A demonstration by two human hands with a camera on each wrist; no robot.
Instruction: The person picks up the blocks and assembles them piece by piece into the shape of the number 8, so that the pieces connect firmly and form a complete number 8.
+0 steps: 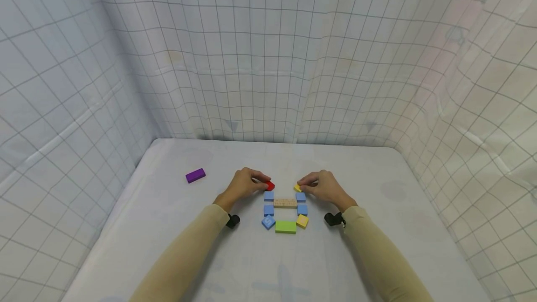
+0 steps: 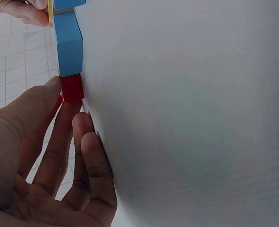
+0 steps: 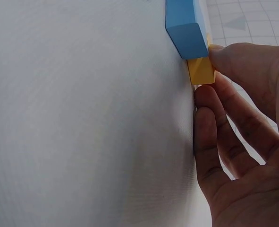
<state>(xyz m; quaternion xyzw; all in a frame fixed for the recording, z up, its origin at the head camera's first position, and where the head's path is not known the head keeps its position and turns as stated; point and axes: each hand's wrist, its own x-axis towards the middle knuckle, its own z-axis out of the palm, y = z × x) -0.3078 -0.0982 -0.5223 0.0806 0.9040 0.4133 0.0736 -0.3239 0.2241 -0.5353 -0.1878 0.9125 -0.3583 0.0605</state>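
Observation:
Between thumb and fingers, my left hand [image 1: 245, 184] pinches a red block [image 1: 270, 185] on the table, just behind the upper left blue block [image 1: 269, 196]. On the other side my right hand [image 1: 325, 187] pinches a yellow block [image 1: 297, 188] behind the upper right blue block [image 1: 300, 197]. A wooden block with markings [image 1: 285, 203] lies between the two columns of blue blocks. In the left wrist view the red block [image 2: 72, 88] sits beside a blue block. The right wrist view has the yellow block [image 3: 201, 71] next to a blue one.
Nearer the body lie a green block [image 1: 285, 227], a turned blue block [image 1: 268, 222] and a turned yellow block [image 1: 302, 221]. A purple block [image 1: 195, 175] lies apart at the left. Grid-patterned curtains [image 1: 277, 59] enclose the white table [image 1: 176, 246] at the back and sides.

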